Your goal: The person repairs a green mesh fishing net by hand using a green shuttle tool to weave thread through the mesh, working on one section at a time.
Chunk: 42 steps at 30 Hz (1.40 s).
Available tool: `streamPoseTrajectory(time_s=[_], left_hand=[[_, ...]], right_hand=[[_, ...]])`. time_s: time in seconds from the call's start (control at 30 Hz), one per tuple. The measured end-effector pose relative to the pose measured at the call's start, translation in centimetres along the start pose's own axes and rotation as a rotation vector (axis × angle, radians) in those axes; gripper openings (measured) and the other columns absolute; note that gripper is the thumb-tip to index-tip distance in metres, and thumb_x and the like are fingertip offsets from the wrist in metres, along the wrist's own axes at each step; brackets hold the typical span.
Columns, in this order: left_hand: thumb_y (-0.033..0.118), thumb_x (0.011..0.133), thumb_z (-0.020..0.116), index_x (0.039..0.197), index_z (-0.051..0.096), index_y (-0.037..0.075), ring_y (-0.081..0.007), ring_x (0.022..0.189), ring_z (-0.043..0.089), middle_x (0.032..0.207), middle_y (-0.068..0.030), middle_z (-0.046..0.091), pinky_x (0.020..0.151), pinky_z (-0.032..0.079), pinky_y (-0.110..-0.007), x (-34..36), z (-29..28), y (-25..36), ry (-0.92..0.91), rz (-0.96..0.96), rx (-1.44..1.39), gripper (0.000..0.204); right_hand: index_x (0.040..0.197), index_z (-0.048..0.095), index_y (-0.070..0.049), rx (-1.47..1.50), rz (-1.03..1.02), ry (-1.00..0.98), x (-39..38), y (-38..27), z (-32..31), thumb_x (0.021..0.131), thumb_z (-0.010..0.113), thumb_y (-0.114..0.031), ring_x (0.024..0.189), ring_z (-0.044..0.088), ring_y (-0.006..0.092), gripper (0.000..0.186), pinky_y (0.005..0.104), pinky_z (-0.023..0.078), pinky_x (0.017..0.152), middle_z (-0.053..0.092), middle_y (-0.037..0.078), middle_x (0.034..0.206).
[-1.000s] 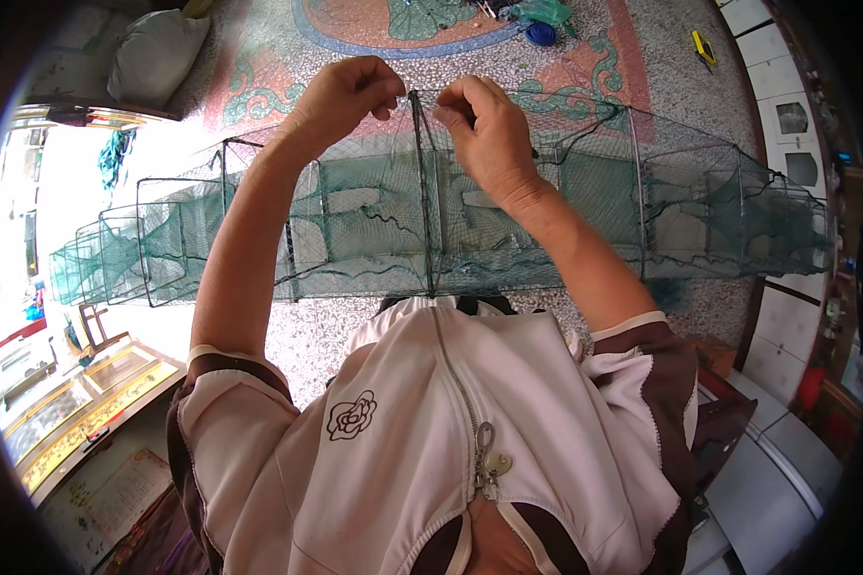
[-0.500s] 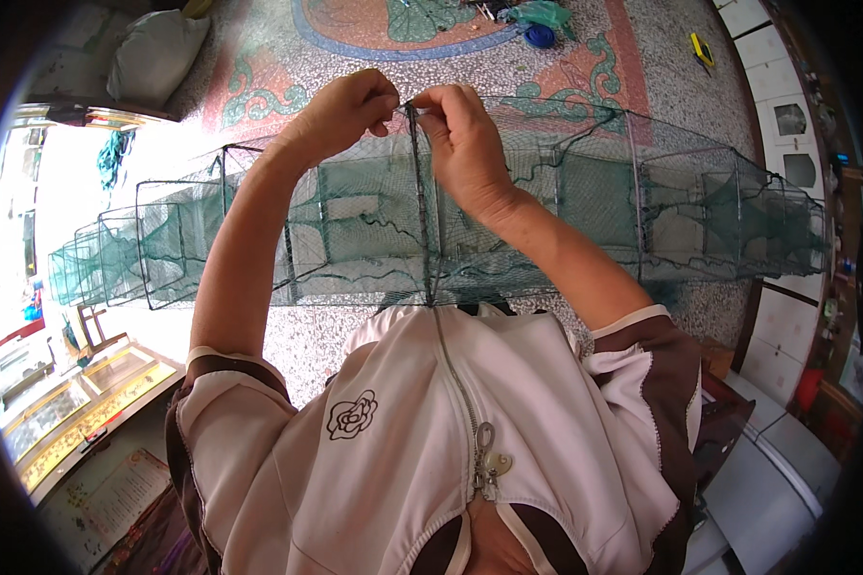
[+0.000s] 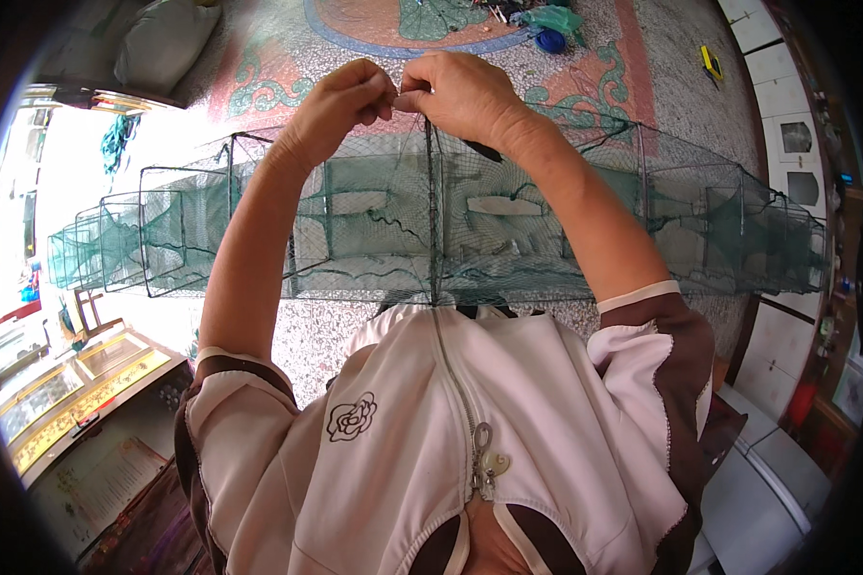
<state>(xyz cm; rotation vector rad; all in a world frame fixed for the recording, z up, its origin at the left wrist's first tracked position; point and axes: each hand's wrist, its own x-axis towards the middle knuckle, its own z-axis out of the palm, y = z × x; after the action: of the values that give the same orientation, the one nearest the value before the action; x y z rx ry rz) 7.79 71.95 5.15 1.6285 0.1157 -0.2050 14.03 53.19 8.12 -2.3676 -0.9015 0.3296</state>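
Note:
A long green net trap [image 3: 355, 240] with square black frames stretches from side to side in front of me. Above the top of its middle frame [image 3: 431, 206], both hands meet almost fingertip to fingertip. My left hand [image 3: 345, 105] is closed in a pinch, with fine thread [image 3: 417, 120] running from the fingertips toward the frame. Thumb and forefinger of my right hand [image 3: 460, 91] are also pinched at the thread, its back turned up. A dark narrow object [image 3: 482, 150] sticks out beneath the right palm; its kind is hidden.
On the patterned floor beyond lie a blue round thing [image 3: 550, 40], a crumpled green bag [image 3: 556, 21] and a yellow-and-black tool [image 3: 711, 63]. A pale sack [image 3: 163, 43] rests at the far left. White cabinets [image 3: 772, 77] line the right, and a framed glass-topped piece [image 3: 96, 374] stands lower left.
Both hands have risen away from the frame's top. My right hand has turned over with its elbow farther out, and the dark object now shows beneath it.

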Motion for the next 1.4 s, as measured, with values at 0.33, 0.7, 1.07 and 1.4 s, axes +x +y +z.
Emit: streamPoseTrajectory(time_s=[0.33,0.7,1.07,1.4], left_hand=[[0.014,0.095,0.062,0.114,0.063,0.001,-0.0121,0.094,0.058,0.101,-0.0024,0.065,0.087,0.049,-0.03,-0.1,1.1,1.0,0.006,-0.052,0.091,0.023],[0.018,0.099,0.059,0.115,0.061,0.002,-0.0121,0.102,0.057,0.107,-0.0031,0.064,0.095,0.046,-0.029,0.4,1.8,0.5,-0.11,0.023,0.227,0.022],[0.025,0.101,0.056,0.11,0.065,0.01,-0.0076,0.095,0.052,0.093,0.0038,0.059,0.089,0.043,-0.028,-0.8,2.4,0.9,-0.098,0.145,0.252,0.019],[0.03,0.098,0.052,0.084,0.061,0.01,-0.0109,0.08,0.048,0.089,0.0009,0.057,0.074,0.04,-0.026,0.9,-0.1,0.4,-0.139,0.005,-0.16,0.026]], right_hand=[[0.092,0.065,-0.004,0.401,-0.362,0.435,3.2,-1.8,1.6,0.095,0.063,-0.029,0.072,0.069,0.033,0.025,0.044,0.055,0.065,0.07,0.015,0.077],[0.094,0.053,-0.004,1.021,-0.371,0.533,3.9,-3.8,-3.0,0.103,0.053,-0.023,0.055,0.059,0.0141,0.021,0.0284,0.048,0.05,0.059,0.006,0.072],[0.099,0.054,-0.004,1.018,-0.337,0.676,3.4,-3.1,-13.3,0.105,0.048,-0.025,0.057,0.058,0.0095,0.023,0.0237,0.052,0.05,0.06,0.005,0.073],[0.097,0.066,-0.009,-0.2,-0.018,-0.296,-4.2,6.1,-16.0,0.099,0.06,-0.032,0.055,0.061,0.008,0.024,0.0233,0.048,0.045,0.066,0.002,0.068]])
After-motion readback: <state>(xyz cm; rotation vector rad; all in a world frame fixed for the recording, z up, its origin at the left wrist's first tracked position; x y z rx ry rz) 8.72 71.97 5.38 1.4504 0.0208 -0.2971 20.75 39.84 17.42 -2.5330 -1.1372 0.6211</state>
